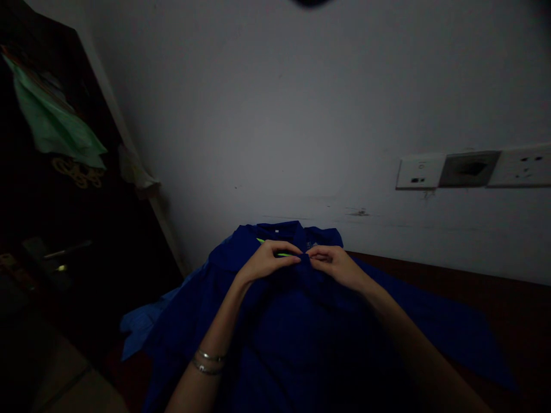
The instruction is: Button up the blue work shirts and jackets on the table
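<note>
A dark blue collared shirt (301, 338) lies spread on a dark brown table (495, 298), collar toward the wall. A thin yellow-green strip shows inside the collar. My left hand (267, 261) and my right hand (333, 265) meet at the collar's front opening. Both pinch the blue fabric there, fingertips nearly touching each other. My left wrist wears two thin metal bangles (209, 362). The room is dim, so what lies between the fingers besides cloth is hard to make out.
A grey-white wall stands right behind the table, with a row of wall sockets and switch plates (469, 168) at the right. At the left is a dark doorway or cabinet with a hanging green plastic bag (54, 123). A lighter blue cloth corner (138, 324) hangs off the table's left edge.
</note>
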Demonstrator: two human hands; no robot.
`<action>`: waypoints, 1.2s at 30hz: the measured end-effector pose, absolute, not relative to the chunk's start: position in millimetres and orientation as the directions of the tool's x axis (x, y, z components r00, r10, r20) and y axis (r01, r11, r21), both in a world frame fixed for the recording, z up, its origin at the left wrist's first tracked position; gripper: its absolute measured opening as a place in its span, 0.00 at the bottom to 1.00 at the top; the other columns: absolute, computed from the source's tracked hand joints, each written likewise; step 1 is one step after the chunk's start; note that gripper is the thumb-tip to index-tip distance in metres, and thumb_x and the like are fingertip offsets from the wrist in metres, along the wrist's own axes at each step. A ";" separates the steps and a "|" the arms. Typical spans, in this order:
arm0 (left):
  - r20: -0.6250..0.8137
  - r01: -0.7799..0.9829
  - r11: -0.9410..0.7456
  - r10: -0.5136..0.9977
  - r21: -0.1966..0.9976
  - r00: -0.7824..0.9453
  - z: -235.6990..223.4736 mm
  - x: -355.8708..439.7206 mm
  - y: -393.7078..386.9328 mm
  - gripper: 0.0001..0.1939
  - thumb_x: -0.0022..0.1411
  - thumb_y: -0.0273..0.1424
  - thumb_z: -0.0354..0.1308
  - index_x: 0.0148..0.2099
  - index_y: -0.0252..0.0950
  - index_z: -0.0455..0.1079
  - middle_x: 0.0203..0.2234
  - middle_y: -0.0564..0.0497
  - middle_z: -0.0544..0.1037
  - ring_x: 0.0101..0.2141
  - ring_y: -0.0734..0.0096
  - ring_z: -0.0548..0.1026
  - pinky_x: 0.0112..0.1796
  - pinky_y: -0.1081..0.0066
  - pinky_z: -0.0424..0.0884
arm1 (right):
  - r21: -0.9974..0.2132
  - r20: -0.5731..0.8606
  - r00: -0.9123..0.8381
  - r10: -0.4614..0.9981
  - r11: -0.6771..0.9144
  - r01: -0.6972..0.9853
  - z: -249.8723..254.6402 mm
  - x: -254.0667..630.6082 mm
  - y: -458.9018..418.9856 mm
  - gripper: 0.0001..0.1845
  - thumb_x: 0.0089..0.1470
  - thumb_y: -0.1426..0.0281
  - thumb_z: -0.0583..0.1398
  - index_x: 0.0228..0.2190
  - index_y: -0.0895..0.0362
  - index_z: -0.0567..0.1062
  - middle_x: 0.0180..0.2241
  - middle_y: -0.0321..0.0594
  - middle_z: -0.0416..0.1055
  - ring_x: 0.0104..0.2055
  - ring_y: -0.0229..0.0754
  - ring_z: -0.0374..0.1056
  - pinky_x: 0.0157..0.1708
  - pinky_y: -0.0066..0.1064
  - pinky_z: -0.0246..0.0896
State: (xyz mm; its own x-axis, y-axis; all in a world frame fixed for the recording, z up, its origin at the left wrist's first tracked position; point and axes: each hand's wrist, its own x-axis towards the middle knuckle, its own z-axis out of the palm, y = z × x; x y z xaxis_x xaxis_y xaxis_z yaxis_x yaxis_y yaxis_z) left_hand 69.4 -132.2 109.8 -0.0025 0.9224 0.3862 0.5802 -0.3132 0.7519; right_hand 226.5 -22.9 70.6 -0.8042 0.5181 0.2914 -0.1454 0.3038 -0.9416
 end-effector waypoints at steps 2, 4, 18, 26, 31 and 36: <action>0.354 0.556 -0.252 0.932 0.792 -0.083 102.9 73.0 -125.6 0.08 0.51 0.33 0.59 0.32 0.34 0.74 0.26 0.51 0.76 0.28 0.73 0.71 0.31 0.75 0.65 | -0.964 0.238 -0.809 0.538 0.230 -0.131 67.9 225.9 -19.6 0.13 0.42 0.63 0.60 0.29 0.59 0.74 0.26 0.39 0.73 0.28 0.39 0.68 0.29 0.30 0.62; 0.378 0.513 -0.224 0.900 0.829 -0.217 97.4 74.5 -119.1 0.07 0.49 0.33 0.60 0.30 0.33 0.74 0.23 0.52 0.75 0.25 0.75 0.70 0.28 0.76 0.63 | -0.949 0.295 -0.719 0.629 0.278 -0.146 66.5 225.0 -17.5 0.14 0.43 0.62 0.60 0.31 0.59 0.74 0.28 0.41 0.73 0.29 0.40 0.68 0.30 0.31 0.62; 0.277 0.013 -0.325 0.786 0.946 -0.553 94.1 83.5 -109.7 0.08 0.42 0.30 0.64 0.26 0.31 0.72 0.21 0.54 0.72 0.23 0.79 0.67 0.27 0.78 0.60 | -0.906 0.423 -0.434 0.796 0.361 -0.221 72.6 213.3 -45.3 0.12 0.43 0.63 0.61 0.28 0.60 0.75 0.28 0.42 0.72 0.29 0.41 0.69 0.23 0.29 0.65; 0.405 -0.023 -0.529 0.677 0.849 -0.615 74.9 98.3 -93.4 0.08 0.43 0.28 0.65 0.28 0.31 0.72 0.23 0.55 0.72 0.27 0.80 0.68 0.32 0.78 0.61 | -0.905 0.123 -0.510 0.851 -0.114 -0.409 65.3 205.5 -54.3 0.16 0.36 0.65 0.65 0.30 0.61 0.75 0.32 0.43 0.73 0.33 0.43 0.70 0.22 0.29 0.69; 0.279 -0.224 -0.520 0.718 0.824 -0.637 68.7 101.5 -88.6 0.12 0.37 0.28 0.67 0.29 0.30 0.72 0.23 0.54 0.72 0.27 0.80 0.68 0.32 0.78 0.61 | -0.872 0.108 -0.507 0.855 -0.163 -0.461 61.8 204.2 -58.0 0.16 0.38 0.66 0.65 0.31 0.60 0.74 0.33 0.43 0.72 0.37 0.44 0.70 0.22 0.28 0.69; 0.247 -0.308 -0.484 0.782 0.819 -0.572 68.3 102.8 -90.1 0.12 0.37 0.27 0.68 0.27 0.29 0.71 0.22 0.54 0.72 0.26 0.81 0.68 0.32 0.78 0.61 | -0.868 0.076 -0.502 0.861 -0.191 -0.458 62.3 203.8 -57.4 0.15 0.38 0.66 0.65 0.30 0.60 0.74 0.32 0.43 0.71 0.35 0.43 0.69 0.18 0.25 0.67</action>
State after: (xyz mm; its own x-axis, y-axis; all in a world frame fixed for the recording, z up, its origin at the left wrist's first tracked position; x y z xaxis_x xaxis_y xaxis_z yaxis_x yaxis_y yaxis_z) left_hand 102.8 -90.1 68.3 -0.5718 0.7823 0.2473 -0.3085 -0.4843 0.8187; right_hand 203.8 -57.4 62.3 -0.5022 0.8614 0.0757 -0.4581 -0.1907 -0.8682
